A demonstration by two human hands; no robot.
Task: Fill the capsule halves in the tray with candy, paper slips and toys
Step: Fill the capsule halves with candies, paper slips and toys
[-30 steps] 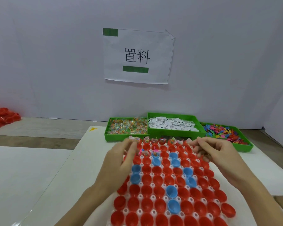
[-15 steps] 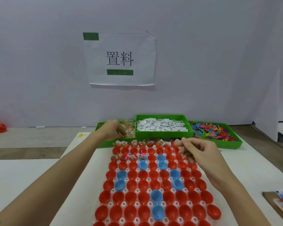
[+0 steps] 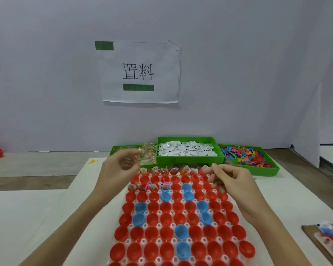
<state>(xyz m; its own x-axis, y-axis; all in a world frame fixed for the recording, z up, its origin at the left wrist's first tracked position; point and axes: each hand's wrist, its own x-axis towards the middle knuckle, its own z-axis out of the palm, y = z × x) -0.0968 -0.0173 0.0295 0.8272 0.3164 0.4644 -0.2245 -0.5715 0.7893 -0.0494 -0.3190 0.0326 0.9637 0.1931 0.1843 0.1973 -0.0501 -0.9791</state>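
Red and blue capsule halves (image 3: 178, 219) fill the tray (image 3: 142, 241); I see only the far rows loaded. My left hand (image 3: 116, 169) pinches blurred candy, and my right hand (image 3: 232, 179) curls on something I cannot identify.

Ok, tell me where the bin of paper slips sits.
In the head view, the paper slip bin sits at the table's far edge, between the candy bin and the toy bin.

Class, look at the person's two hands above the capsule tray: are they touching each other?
Apart. The head view shows the left hand and the right hand with several filled capsule halves of the tray's far row visible between them.
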